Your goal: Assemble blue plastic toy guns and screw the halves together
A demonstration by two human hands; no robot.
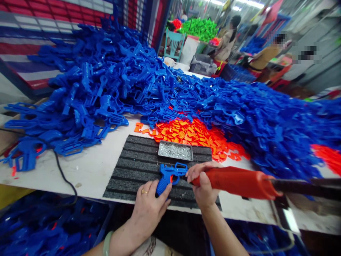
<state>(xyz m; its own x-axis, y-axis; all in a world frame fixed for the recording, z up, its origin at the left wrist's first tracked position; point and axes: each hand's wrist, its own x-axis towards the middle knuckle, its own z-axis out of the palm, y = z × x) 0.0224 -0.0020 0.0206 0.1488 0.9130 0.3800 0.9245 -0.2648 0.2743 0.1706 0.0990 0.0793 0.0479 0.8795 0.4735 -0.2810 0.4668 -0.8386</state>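
A blue toy gun [165,173] with an orange trigger lies on the ribbed dark grey mat [125,169]. My left hand [149,202], a ring on one finger, is closed around its grip. In my right hand [204,190] is a red-orange electric screwdriver [237,181], held nearly level and pointing left. Its front end is beside the barrel end of the toy; my fingers hide whether the tip touches it. Just beyond the toy, a shallow metal tray [159,151] full of small silver screws rests on the mat.
Orange trigger pieces [183,133] are spread behind the tray. Large heaps of blue toy gun halves [112,78] cover the table's back and right. A black cable [61,170] crosses the left. Blue parts [48,227] fill a container below the edge. Several people work in the background.
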